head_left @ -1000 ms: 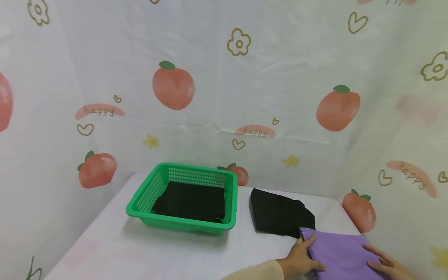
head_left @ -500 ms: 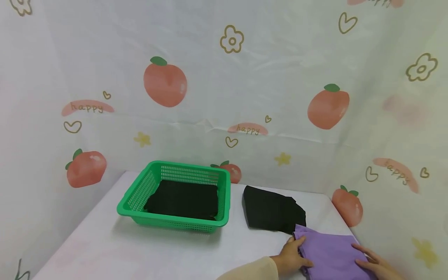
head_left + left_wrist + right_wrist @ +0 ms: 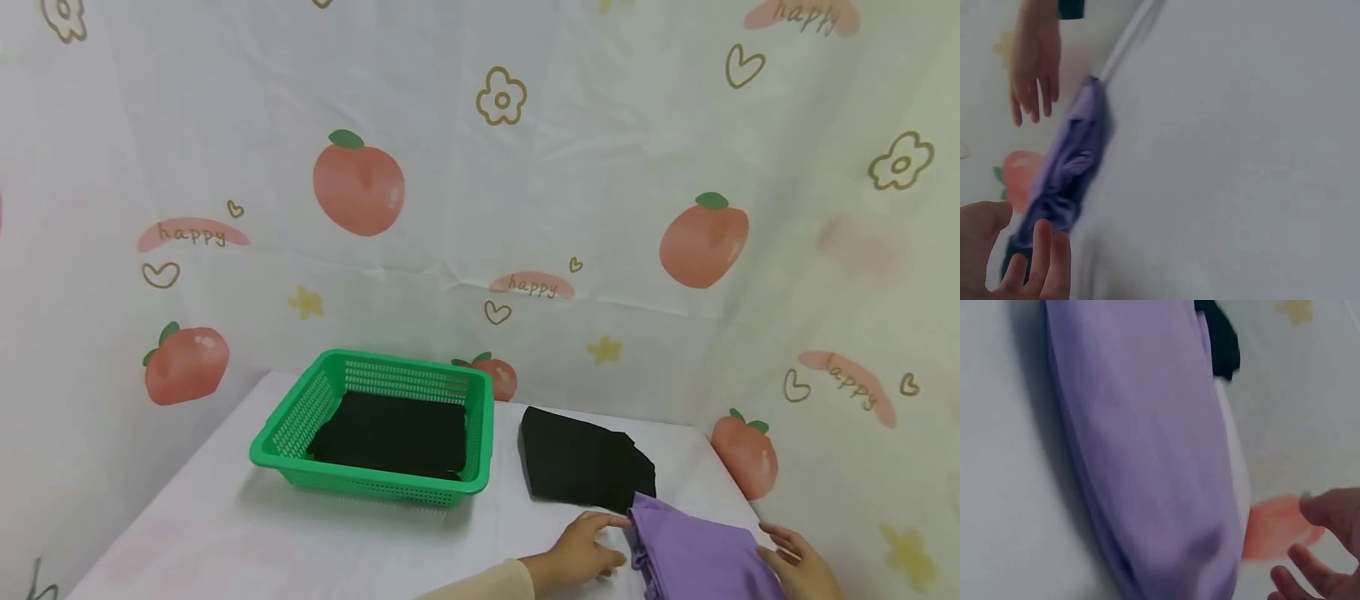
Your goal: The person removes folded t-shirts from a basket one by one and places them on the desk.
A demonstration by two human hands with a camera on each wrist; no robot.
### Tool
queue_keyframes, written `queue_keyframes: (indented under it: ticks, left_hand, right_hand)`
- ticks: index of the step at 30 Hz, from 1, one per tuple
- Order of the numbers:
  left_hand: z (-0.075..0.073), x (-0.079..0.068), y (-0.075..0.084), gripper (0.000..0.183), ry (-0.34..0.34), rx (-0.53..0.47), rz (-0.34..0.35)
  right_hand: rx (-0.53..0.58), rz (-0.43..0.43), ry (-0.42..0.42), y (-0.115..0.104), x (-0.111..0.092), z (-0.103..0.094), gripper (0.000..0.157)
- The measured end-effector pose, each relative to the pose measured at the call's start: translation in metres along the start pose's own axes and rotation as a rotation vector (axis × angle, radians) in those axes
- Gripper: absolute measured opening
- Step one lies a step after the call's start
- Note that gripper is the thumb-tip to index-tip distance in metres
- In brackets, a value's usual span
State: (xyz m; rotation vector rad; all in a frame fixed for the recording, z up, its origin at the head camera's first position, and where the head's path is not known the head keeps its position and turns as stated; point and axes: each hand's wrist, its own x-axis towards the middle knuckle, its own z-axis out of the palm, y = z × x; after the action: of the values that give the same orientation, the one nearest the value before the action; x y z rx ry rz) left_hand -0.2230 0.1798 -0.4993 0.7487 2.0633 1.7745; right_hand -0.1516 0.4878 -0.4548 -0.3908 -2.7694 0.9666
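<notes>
A folded purple cloth (image 3: 701, 550) lies at the table's right front, its layered folds (image 3: 1075, 150) showing in the left wrist view. My left hand (image 3: 577, 550) is just left of it, index fingertip close to the cloth's edge, fingers loosely bent and holding nothing. On the other side, my right hand (image 3: 802, 571) hovers at the right edge with thumb and fingers spread. The right wrist view shows a gap between the cloth (image 3: 1147, 456) and the right hand (image 3: 1325, 550). Behind the purple cloth lies a folded black cloth (image 3: 581, 458), partly overlapped by its corner.
A green plastic basket (image 3: 375, 482) stands left of centre, with folded black fabric (image 3: 393, 433) inside. The white table (image 3: 315, 550) meets a peach-printed curtain (image 3: 435, 208) at the back and on the right.
Both hands have let go of the purple cloth. The left hand has moved left off its edge, and the right has drawn back to the right. The camera view has shifted slightly.
</notes>
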Motion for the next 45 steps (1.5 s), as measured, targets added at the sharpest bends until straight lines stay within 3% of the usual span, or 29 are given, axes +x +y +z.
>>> queue_keyframes:
  ticks: [3, 5, 10, 16, 19, 22, 25, 28, 31, 34, 39, 45]
  left_hand:
    - [-0.022, -0.012, 0.01, 0.03, -0.044, -0.132, 0.028]
    - [-0.04, -0.02, 0.02, 0.027, -0.075, -0.187, 0.075]
    - [-0.093, -0.043, 0.047, 0.025, -0.069, -0.154, 0.227]
    - [-0.172, -0.07, 0.074, 0.025, 0.167, 0.019, 0.39]
    - [-0.21, -0.08, 0.077, 0.032, 0.299, 0.069, 0.402]
    - [-0.248, -0.089, 0.072, 0.038, 0.415, 0.14, 0.358]
    - [-0.287, -0.095, 0.056, 0.041, 0.493, 0.196, 0.279]
    - [-0.324, -0.097, 0.037, 0.045, 0.517, 0.268, 0.182]
    - [-0.351, -0.097, 0.022, 0.052, 0.522, 0.356, 0.091]
    - [-0.368, -0.097, 0.014, 0.061, 0.494, 0.418, -0.018]
    - [-0.378, -0.092, 0.014, 0.074, 0.424, 0.42, -0.194]
    - [-0.384, -0.086, 0.005, 0.08, 0.368, 0.42, -0.323]
  right_hand:
    - [0.063, -0.067, 0.123, -0.03, -0.006, 0.01, 0.046]
    - [0.152, -0.104, 0.16, -0.051, -0.007, 0.02, 0.043]
    - [0.373, -0.197, 0.188, -0.111, -0.009, 0.047, 0.039]
    - [0.591, -0.297, 0.111, -0.198, 0.001, 0.086, 0.038]
    - [0.705, -0.331, 0.057, -0.237, 0.008, 0.111, 0.043]
    - [0.803, -0.349, -0.003, -0.27, 0.011, 0.136, 0.051]
    - [0.862, -0.385, -0.073, -0.298, 0.013, 0.156, 0.055]
    - [0.853, -0.432, -0.153, -0.322, 0.01, 0.171, 0.057]
    - [0.82, -0.44, -0.247, -0.341, 0.007, 0.185, 0.061]
    - [0.734, -0.399, -0.313, -0.346, 0.011, 0.209, 0.065]
    - [0.578, -0.295, -0.33, -0.344, 0.031, 0.246, 0.072]
    - [0.49, -0.154, -0.35, -0.355, 0.039, 0.264, 0.071]
